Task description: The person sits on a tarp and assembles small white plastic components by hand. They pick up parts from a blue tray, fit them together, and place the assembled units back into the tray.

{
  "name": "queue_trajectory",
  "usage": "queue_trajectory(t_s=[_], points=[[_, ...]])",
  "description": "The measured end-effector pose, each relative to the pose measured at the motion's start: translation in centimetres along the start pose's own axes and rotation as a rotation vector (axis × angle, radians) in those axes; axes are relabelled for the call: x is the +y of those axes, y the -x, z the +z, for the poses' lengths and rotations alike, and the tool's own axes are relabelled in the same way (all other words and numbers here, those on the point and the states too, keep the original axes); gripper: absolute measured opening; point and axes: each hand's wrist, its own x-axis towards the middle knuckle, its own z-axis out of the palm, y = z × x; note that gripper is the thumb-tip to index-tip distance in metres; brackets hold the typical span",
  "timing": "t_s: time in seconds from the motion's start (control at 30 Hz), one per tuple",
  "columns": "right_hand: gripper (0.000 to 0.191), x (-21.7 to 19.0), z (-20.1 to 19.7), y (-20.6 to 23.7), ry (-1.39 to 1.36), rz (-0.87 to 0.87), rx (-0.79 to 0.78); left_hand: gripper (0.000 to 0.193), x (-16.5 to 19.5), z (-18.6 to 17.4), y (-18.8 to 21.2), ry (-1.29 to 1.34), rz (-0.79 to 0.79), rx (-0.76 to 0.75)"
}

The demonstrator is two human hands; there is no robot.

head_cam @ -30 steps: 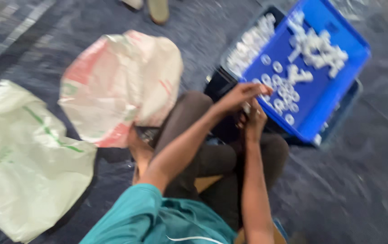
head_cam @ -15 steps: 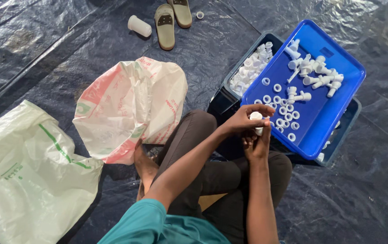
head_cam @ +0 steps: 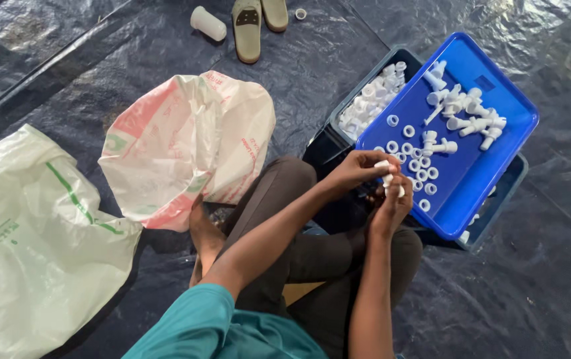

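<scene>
My left hand (head_cam: 355, 171) and my right hand (head_cam: 388, 205) meet over my knees, both pinched on a small white plastic fitting (head_cam: 387, 178). They sit at the near edge of a blue tray (head_cam: 478, 193). The tray holds several white rings (head_cam: 420, 166) and white tube-shaped fittings (head_cam: 468, 113). It rests across a dark crate (head_cam: 338, 126) filled with more white parts (head_cam: 368, 100). How the fitting's pieces join is hidden by my fingers.
I sit cross-legged on a black plastic sheet (head_cam: 66, 80). A pink-and-white sack (head_cam: 185, 143) lies open at my left knee, and a white-and-green sack (head_cam: 26, 233) lies further left. Sandals (head_cam: 257, 18) and a white cylinder (head_cam: 207, 23) lie at the far edge.
The view has steadied and tilted, bringing the sandals and cylinder into sight. My hands have stayed together on the white fitting near the tray's edge.
</scene>
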Motion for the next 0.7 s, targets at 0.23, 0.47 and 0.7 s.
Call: queue_trajectory(t_s=[0.23,0.47,0.7], points=[[0.047,-1.5,2.2,1.8,0.496,-0.24,-0.079,0.038,0.6,-1.3,0.0,0.287,-0.157,0.275],[0.058,-1.2,2.0,1.0,0.005,0.449,0.03,0.038,0.6,-1.9,-0.2,0.407,-0.117,0.101],[0.052,-3.0,3.9,1.8,0.352,-0.085,-0.115,0.038,-1.1,-3.6,-0.5,0.503,-0.087,0.428]])
